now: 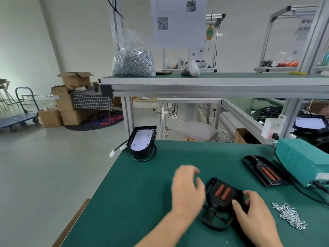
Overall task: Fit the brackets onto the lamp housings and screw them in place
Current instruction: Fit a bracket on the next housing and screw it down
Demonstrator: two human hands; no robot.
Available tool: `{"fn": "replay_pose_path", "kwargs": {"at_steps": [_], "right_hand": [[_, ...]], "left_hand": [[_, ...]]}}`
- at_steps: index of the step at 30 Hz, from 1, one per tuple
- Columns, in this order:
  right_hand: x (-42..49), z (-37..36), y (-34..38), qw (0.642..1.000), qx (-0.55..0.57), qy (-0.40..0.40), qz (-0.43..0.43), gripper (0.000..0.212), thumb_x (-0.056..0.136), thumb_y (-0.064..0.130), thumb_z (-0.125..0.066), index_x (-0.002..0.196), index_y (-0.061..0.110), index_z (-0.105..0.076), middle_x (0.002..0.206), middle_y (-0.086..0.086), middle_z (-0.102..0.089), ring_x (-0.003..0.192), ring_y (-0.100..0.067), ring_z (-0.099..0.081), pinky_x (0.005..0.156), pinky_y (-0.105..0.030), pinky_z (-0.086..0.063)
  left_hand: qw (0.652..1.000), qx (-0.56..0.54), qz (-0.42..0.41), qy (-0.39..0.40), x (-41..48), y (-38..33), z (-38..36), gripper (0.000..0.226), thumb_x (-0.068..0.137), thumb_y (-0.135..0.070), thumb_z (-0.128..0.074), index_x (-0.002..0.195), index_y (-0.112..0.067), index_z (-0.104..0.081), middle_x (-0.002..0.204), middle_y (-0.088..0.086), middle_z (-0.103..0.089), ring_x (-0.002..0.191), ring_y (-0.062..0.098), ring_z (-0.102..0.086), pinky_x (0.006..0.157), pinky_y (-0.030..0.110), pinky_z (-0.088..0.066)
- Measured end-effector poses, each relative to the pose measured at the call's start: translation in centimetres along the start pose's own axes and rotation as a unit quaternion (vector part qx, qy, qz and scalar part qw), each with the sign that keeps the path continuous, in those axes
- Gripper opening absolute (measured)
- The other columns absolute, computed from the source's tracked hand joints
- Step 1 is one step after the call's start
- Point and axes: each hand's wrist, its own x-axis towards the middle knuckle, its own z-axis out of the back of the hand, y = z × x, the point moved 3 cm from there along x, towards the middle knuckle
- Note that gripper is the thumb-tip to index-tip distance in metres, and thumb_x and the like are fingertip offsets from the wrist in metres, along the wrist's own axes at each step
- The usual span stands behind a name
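Grip of R hand (252, 210) held the black plastic lamp housing (221, 194) on the green-matted counter (142, 193), L hand (187, 191) grip wide & empty just beside, bare mat to left edge.

The left half of the surface (124, 202) lies open from the near edge to the upright lamp housing (142, 139) at the far corner. The near housing (221, 193) sits between the left hand (187, 191) and right hand (254, 211). Further right, a flat black housing (267, 173), teal box (302, 157), cable (306, 194) and screw pile (288, 216) crowd the side, with seemingly narrow gaps.
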Motion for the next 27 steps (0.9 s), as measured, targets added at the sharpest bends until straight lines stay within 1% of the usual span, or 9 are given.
{"fn": "replay_pose_path", "kwargs": {"at_steps": [2, 6, 8, 11, 14, 18, 23, 25, 27], "right_hand": [[-0.1, 0.0, 0.1, 1.000, -0.002, 0.003, -0.009, 0.055, 0.086, 0.038, -0.074, 0.131, 0.013, -0.053, 0.106, -0.004, -0.058, 0.110, -0.030, -0.057, 0.085, -0.038, -0.042], [-0.2, 0.0, 0.6, 1.000, 0.014, -0.006, -0.020, 0.051, 0.080, 0.038, -0.081, 0.116, 0.014, -0.055, 0.098, -0.005, -0.058, 0.103, -0.031, -0.058, 0.082, -0.040, -0.044], [-0.3, 0.0, 0.8, 0.999, 0.016, -0.022, -0.018, 0.042, 0.078, 0.038, -0.082, 0.098, 0.015, -0.054, 0.094, -0.003, -0.057, 0.096, -0.030, -0.056, 0.079, -0.041, -0.043], [-0.3, 0.0, 1.1, 0.999, 0.015, -0.047, -0.021, 0.039, 0.074, 0.035, -0.087, 0.075, 0.014, -0.053, 0.084, -0.003, -0.051, 0.085, -0.030, -0.053, 0.073, -0.040, -0.040], [-0.2, -0.1, 1.1, 0.998, 0.013, -0.056, -0.006, 0.045, 0.070, 0.030, -0.090, 0.059, 0.009, -0.052, 0.077, -0.005, -0.047, 0.075, -0.028, -0.053, 0.065, -0.038, -0.037], [0.1, -0.3, 0.5, 0.998, 0.010, -0.057, 0.001, 0.048, 0.073, 0.034, -0.087, 0.057, 0.009, -0.049, 0.078, -0.001, -0.046, 0.075, -0.024, -0.052, 0.061, -0.037, -0.036], [0.5, -0.6, -0.4, 0.999, -0.009, -0.038, 0.003, 0.037, 0.080, 0.033, -0.080, 0.064, 0.014, -0.053, 0.085, 0.000, -0.046, 0.084, -0.021, -0.052, 0.065, -0.035, -0.036], [0.7, -0.6, -0.6, 0.999, -0.008, -0.036, -0.005, 0.034, 0.081, 0.030, -0.079, 0.064, 0.015, -0.053, 0.085, 0.000, -0.045, 0.085, -0.020, -0.051, 0.066, -0.035, -0.034], [0.7, -0.7, -0.7, 0.999, -0.008, -0.033, -0.010, 0.032, 0.081, 0.028, -0.078, 0.064, 0.015, -0.054, 0.087, 0.001, -0.046, 0.086, -0.021, -0.051, 0.067, -0.035, -0.035]], "left_hand": [[0.993, 0.041, 0.089, -0.062, 4.5, 3.2, 2.7, 0.016, 0.087, -0.007, -0.061, 0.102, -0.007, -0.066, 0.104, 0.006, -0.062, 0.103, 0.028, -0.054, 0.094, 0.036, -0.042], [0.943, 0.149, 0.273, -0.122, 11.8, 10.6, 7.4, 0.029, 0.093, -0.018, -0.062, 0.120, -0.007, -0.059, 0.129, 0.014, -0.051, 0.121, 0.033, -0.043, 0.101, 0.040, -0.036], [0.918, 0.167, 0.337, -0.124, 14.0, 13.6, 8.8, 0.038, 0.094, -0.022, -0.061, 0.126, -0.002, -0.053, 0.136, 0.019, -0.046, 0.125, 0.037, -0.042, 0.104, 0.042, -0.035], [0.891, 0.181, 0.406, -0.088, 16.3, 17.0, 9.4, 0.052, 0.093, -0.029, -0.060, 0.134, -0.001, -0.045, 0.141, 0.020, -0.042, 0.130, 0.038, -0.041, 0.106, 0.046, -0.036], [0.876, 0.204, 0.435, -0.033, 17.8, 19.9, 9.3, 0.054, 0.091, -0.032, -0.057, 0.134, -0.002, -0.048, 0.138, 0.018, -0.050, 0.127, 0.039, -0.049, 0.104, 0.048, -0.044], [0.888, 0.193, 0.418, 0.006, 19.3, 22.7, 9.1, 0.029, 0.088, -0.017, -0.058, 0.107, 0.004, -0.064, 0.107, 0.023, -0.066, 0.093, 0.042, -0.066, 0.083, 0.046, -0.058], [0.879, 0.223, 0.420, 0.021, 19.1, 24.7, 9.7, 0.011, 0.088, -0.014, -0.059, 0.080, -0.005, -0.059, 0.079, 0.016, -0.060, 0.077, 0.037, -0.062, 0.085, 0.046, -0.056], [0.887, 0.222, 0.406, 0.009, 18.8, 24.5, 9.7, 0.011, 0.088, -0.006, -0.055, 0.078, -0.003, -0.057, 0.077, 0.017, -0.058, 0.069, 0.034, -0.057, 0.074, 0.040, -0.054], [0.893, 0.221, 0.391, 0.014, 18.5, 24.0, 9.5, 0.013, 0.088, 0.001, -0.053, 0.076, 0.000, -0.056, 0.083, 0.021, -0.062, 0.072, 0.036, -0.059, 0.068, 0.039, -0.052]]}}
